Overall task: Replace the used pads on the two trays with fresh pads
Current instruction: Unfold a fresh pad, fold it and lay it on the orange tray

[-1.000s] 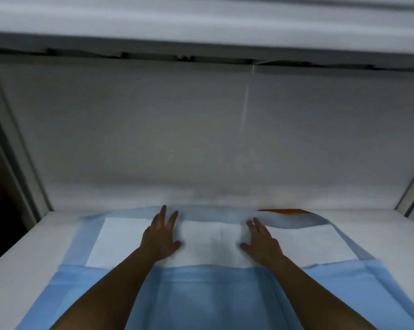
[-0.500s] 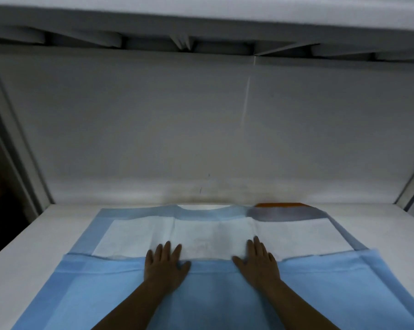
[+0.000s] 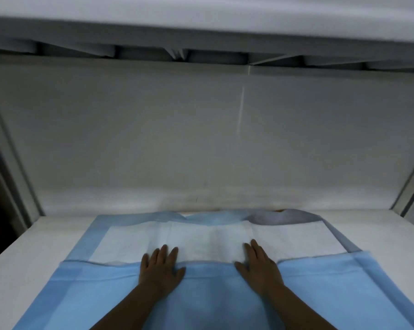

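A pale grey back wall [image 3: 201, 139] fills most of the view, with a white shelf edge [image 3: 201, 17] overhead and a white tray [image 3: 34, 253] spreading out flat below it. On the tray lies the pad [image 3: 225, 303], blue around its border and white in its middle, and it is partly folded: the near blue part lies over the white part, its edge running left to right across the tray. Both hands are down flat on that folded edge! The left hand [image 3: 159, 272] rests palm down with its fingers straight and held close together, thumb splayed out toward the middle. The right hand [image 3: 259, 269] mirrors it (palm down, fingers straight and nearly touching each other, thumb angled inward), and its fingertips reach onto the white part. The two hands sit near each other at the pad's centre, apart but level. At the far right corner the pad's border rumples up into a greyish bulge [image 3: 284, 216], with a sliver of orange behind it; what that is cannot be made out.
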A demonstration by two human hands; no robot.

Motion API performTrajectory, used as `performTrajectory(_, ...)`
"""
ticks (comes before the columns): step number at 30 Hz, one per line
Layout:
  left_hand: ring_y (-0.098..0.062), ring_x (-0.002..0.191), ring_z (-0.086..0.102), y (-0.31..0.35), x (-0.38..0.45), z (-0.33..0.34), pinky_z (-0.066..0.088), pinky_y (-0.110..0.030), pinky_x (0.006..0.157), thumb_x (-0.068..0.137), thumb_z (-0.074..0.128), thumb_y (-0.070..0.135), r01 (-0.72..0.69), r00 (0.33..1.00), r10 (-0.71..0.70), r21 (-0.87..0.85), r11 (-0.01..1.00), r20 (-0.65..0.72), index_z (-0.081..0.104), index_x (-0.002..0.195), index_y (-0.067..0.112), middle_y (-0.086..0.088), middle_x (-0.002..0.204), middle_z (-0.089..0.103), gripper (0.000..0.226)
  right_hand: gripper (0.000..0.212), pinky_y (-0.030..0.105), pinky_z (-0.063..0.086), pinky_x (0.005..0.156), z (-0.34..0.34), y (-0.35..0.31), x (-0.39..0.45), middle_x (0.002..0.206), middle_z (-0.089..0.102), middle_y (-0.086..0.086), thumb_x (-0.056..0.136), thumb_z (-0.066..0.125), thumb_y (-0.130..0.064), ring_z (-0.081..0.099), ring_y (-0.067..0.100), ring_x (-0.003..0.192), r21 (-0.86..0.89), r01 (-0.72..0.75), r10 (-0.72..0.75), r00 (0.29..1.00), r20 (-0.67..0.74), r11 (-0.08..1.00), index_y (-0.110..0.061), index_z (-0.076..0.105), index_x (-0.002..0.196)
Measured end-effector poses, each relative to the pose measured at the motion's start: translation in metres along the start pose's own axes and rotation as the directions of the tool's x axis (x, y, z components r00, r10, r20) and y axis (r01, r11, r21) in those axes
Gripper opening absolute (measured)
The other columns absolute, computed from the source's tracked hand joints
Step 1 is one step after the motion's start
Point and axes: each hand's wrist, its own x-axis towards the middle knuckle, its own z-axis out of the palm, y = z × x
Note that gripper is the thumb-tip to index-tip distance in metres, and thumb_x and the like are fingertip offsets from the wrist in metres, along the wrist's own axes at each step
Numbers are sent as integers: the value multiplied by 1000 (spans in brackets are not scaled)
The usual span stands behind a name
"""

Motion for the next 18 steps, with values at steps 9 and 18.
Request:
performTrajectory(9, -20, 147, 3, -7, -30, 5, 0, -46, 118, 85, 8, 66, -14, 1000, 14, 65, 998, 1, 7, 152, 25, -1, 160, 4, 79, 154, 34, 12, 118, 4, 0, -25, 159, -11, -2, 20, -36, -88, -2, 17, 147, -66, 71, -67, 996, 60, 995, -20, 4, 152)
performTrajectory(18, -16, 148, -2, -10, -26, 4, -4, -45, 119, 96, 20, 58, -60, 998, 58, 64, 996, 37, -1, 153, 25, -1, 161, -4, 69, 156, 32, 16, 117, 0, -1, -16, 159, -10, 1, 20, -29, -92, 6, 16, 147, -38, 25, -24, 998, 52, 999, -15, 2, 152)
